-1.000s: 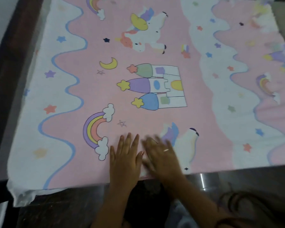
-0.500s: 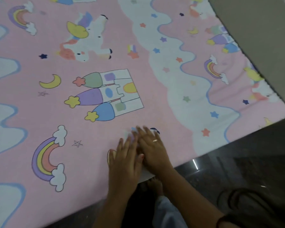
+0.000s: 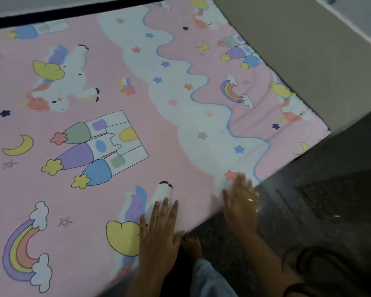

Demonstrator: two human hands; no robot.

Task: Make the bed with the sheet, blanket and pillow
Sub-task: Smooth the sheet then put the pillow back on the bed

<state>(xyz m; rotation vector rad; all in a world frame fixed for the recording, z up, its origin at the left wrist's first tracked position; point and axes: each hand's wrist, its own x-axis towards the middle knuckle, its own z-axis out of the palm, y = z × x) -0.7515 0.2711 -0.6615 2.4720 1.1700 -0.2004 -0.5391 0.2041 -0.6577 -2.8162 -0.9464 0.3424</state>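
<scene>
Left hand [image 3: 159, 236] down flat at the lower centre of the frame, fingers straight and close together, palm pressed on the sheet [image 3: 165, 125], gripping nothing; its fingertips lay on a printed unicorn [image 3: 137, 206] and the heel of the hand sat near the cloth's lower edge. Right hand [image 3: 241, 204] just to the right of it, smeared by blur; the fingers looked spread and loose, with no cloth pinched between them that I could make out; a ring [image 3: 250, 200] glinted on one finger; that hand lay across the sheet's edge, where the white wavy band met the dark floor [image 3: 319, 200].

Outward from there: the sheet lay spread over the bed and filled the left and middle of the frame, pink with white cloud bands; a castle [image 3: 99, 146] in the centre left, a rainbow [image 3: 24, 247] in the lower left, a second unicorn [image 3: 60, 82] in the upper left; faint creases showed near the right edge. A bare foot [image 3: 192, 245] stood on the floor between the two wrists, a pale trouser leg [image 3: 210, 279] above it at the bottom of the frame; a plain beige panel [image 3: 298, 61] rose along the sheet's far side in the upper right.
</scene>
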